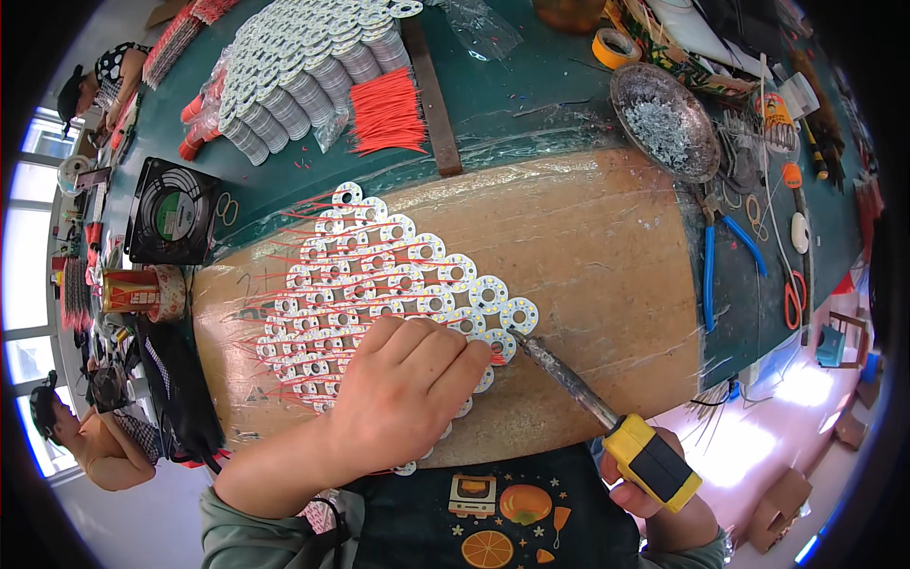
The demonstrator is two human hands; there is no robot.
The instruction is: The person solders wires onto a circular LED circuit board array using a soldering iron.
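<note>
My right hand (654, 474) is closed around the yellow-and-black handle of a soldering iron (573, 384). The iron's tip meets a white ring-shaped LED circuit board (519, 316) at the right end of a dense array of such boards. My left hand (403, 394) is closed in a pinch just left of the tip, over the lower boards. A bit of red wire (498, 359) shows at its fingertips, which are partly hidden. Red wires (327, 313) run leftward from many boards. All lie on a brown board (607, 247).
Stacked ring boards (313, 47) and a bundle of red wires (389, 112) stand behind, beside a metal bar (431, 95). A black fan (173, 211) sits left. On the right are a metal dish (666, 121), blue-handled pliers (711, 256) and red-handled scissors (794, 299). Two people sit left.
</note>
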